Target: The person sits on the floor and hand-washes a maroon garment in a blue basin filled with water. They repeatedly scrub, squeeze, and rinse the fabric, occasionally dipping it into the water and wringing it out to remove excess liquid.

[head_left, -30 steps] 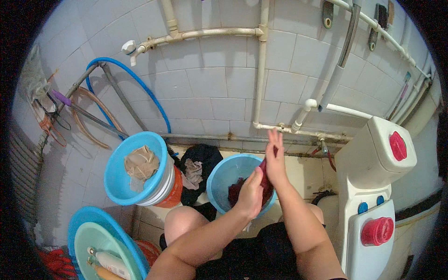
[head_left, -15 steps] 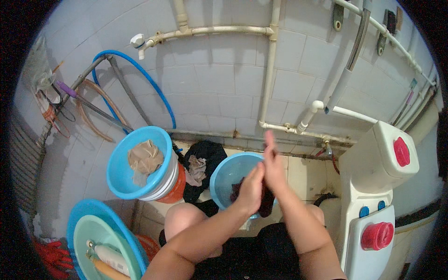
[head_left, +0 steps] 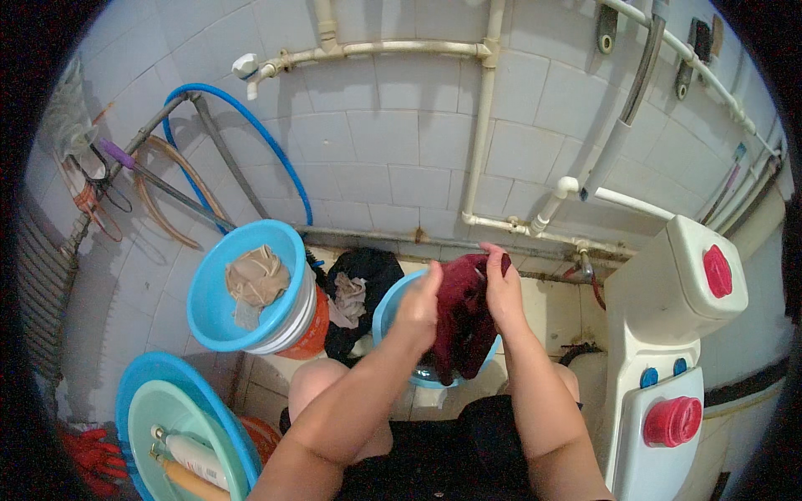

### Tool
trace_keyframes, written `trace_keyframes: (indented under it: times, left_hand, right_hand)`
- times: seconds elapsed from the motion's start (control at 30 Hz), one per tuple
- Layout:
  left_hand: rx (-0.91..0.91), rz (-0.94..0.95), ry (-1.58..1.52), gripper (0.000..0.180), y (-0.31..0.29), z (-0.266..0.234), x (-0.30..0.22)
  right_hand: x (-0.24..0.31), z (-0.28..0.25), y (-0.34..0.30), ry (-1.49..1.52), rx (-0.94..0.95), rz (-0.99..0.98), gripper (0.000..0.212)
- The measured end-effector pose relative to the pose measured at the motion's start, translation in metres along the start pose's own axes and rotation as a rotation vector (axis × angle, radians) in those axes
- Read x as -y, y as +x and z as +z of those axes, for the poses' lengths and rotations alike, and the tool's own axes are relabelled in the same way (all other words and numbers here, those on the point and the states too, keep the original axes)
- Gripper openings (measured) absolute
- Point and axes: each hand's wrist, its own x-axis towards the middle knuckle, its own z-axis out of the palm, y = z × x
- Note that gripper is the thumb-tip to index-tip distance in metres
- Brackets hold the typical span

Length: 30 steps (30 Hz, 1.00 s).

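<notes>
Our right hand [head_left: 504,292] pinches the upper right part of a dark red cloth [head_left: 464,309], its thumb and fingers near the cloth's top corner. Our left hand [head_left: 418,307] is against the cloth's left side with the thumb raised; it is blurred and its other fingers are hidden, so we cannot tell how firmly it grips. The cloth hangs between our hands over a light blue basin [head_left: 388,311], its lower end by the near rim; we cannot tell whether it touches. The basin stands on the tiled floor [head_left: 543,309], near the far edge where floor meets wall, in front of our knees.

Just left of it lies a black cloth [head_left: 384,271] with a crumpled pale cloth [head_left: 349,299] on top. Next, further left, we see a white and orange bucket [head_left: 313,326] topped by a second blue basin [head_left: 210,327], which holds a beige cloth [head_left: 257,275]. Towards the floor's near left corner is a large blue basin [head_left: 159,366] with a green basin [head_left: 150,411] inside it, holding a white bottle [head_left: 196,457] and a yellow-orange object [head_left: 196,483].

Along the floor's right side stands a white toilet [head_left: 647,275], with a red round container [head_left: 672,422] on its lid.
</notes>
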Motion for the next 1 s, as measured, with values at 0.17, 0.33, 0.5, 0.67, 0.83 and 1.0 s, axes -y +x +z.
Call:
trace_keyframes:
  times: [0.17, 0.33, 0.5, 0.67, 0.83, 1.0]
  left_hand:
    - [0.017, 0.080, 0.214, 0.040, 0.002, -0.001, -0.020]
    - [0.219, 0.091, 0.639, 0.035, -0.005, 0.000, -0.012]
    - [0.306, 0.039, 0.623, 0.034, -0.007, 0.000, -0.016]
    - [0.226, 0.166, 0.178, 0.032, -0.011, 0.010, -0.017]
    - [0.243, 0.325, -0.036, 0.046, 0.006, 0.014, -0.021]
    - [0.261, 0.011, -0.320, 0.040, -0.011, 0.018, 0.017]
  right_hand:
    - [0.021, -0.005, -0.008, 0.264, -0.047, 0.220, 0.037]
    - [0.042, -0.035, -0.001, 0.564, -0.107, 0.235, 0.035]
    - [0.047, -0.046, 0.002, 0.638, -0.132, 0.231, 0.033]
    - [0.057, -0.037, -0.006, 0.567, -0.105, 0.232, 0.029]
    - [0.058, 0.015, -0.050, 0.192, 0.168, -0.177, 0.034]
    - [0.031, 0.034, -0.040, -0.616, 0.058, -0.457, 0.038]
